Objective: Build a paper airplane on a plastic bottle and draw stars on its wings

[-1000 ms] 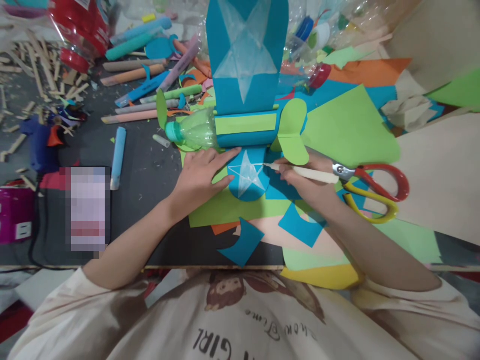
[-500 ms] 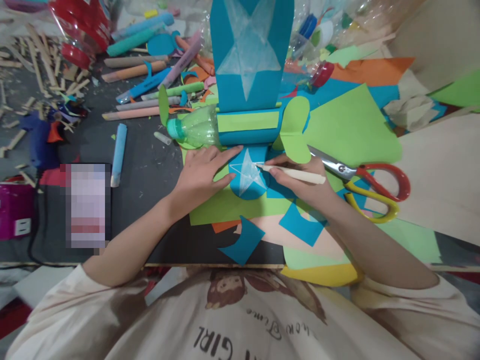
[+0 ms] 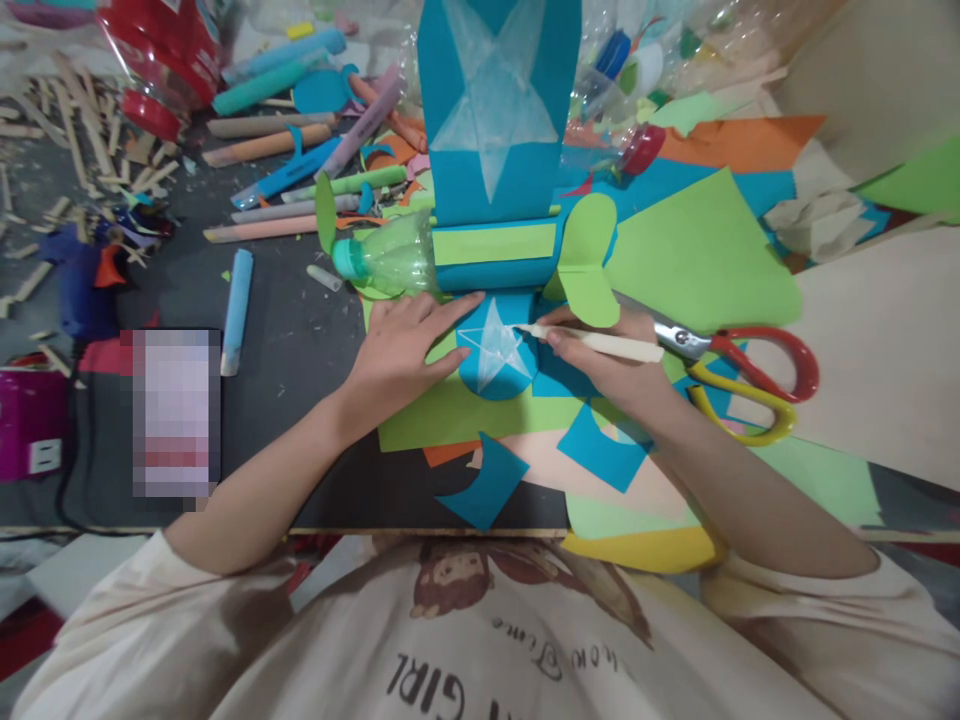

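A white marker (image 3: 626,346) is pinched in my right hand (image 3: 600,350), its tip on the right side of a white star (image 3: 495,345) drawn on blue paper. The star's left point is only outlined; most of the rest is coloured white. My left hand (image 3: 405,340) lies with fingers spread, index finger and thumb at the left edge of this blue piece. The piece belongs to a plastic bottle (image 3: 397,253) wrapped in blue paper, with a light green strip (image 3: 495,244) across it. Above stands a larger blue wing (image 3: 499,110) with a bigger white star. Green paper petals (image 3: 589,258) sit at the right end.
Scissors (image 3: 739,375) with red and yellow handles lie beside my right hand. Blue scraps (image 3: 487,485) lie in front. At left are a phone (image 3: 176,410), a blue marker (image 3: 238,310), a glue gun (image 3: 79,280) and wood sticks. Several markers and bottles lie behind.
The marker in my right hand has shifted slightly to the right, and more white covers the star's right side. My left hand stays in place.
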`<state>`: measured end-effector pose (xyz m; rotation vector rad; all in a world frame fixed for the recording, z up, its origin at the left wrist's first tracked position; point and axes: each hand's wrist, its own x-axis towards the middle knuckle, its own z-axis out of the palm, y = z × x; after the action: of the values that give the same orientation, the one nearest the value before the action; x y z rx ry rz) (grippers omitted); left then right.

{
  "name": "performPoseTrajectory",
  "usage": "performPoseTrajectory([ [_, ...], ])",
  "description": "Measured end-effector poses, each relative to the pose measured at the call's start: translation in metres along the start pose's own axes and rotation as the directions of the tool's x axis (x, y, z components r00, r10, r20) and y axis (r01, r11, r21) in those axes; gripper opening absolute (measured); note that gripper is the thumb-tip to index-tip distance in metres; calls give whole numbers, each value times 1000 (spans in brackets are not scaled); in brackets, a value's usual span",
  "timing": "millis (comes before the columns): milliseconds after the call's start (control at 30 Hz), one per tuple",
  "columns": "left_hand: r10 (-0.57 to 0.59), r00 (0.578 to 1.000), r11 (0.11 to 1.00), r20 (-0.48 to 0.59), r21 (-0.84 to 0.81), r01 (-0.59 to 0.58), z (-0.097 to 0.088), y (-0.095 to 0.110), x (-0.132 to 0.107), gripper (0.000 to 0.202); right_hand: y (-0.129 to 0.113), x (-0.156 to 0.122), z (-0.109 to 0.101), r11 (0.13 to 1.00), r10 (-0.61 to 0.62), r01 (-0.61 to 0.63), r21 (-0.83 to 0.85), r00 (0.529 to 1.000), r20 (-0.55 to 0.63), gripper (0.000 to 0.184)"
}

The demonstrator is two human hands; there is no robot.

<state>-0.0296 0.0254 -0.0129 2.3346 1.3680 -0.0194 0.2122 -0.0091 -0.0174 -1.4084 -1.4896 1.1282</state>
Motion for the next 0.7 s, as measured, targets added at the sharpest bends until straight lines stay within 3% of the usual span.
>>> performPoseTrajectory([
  [233, -6, 1000, 1000, -3, -9, 6, -1, 1, 0, 54, -4, 0, 3, 999, 33, -31, -32, 998, 54, 9],
  [700, 6, 1000, 1000, -30, -5, -6, 1, -1, -2, 53, 2, 0, -1, 998, -37, 32, -60, 996, -86, 7],
])
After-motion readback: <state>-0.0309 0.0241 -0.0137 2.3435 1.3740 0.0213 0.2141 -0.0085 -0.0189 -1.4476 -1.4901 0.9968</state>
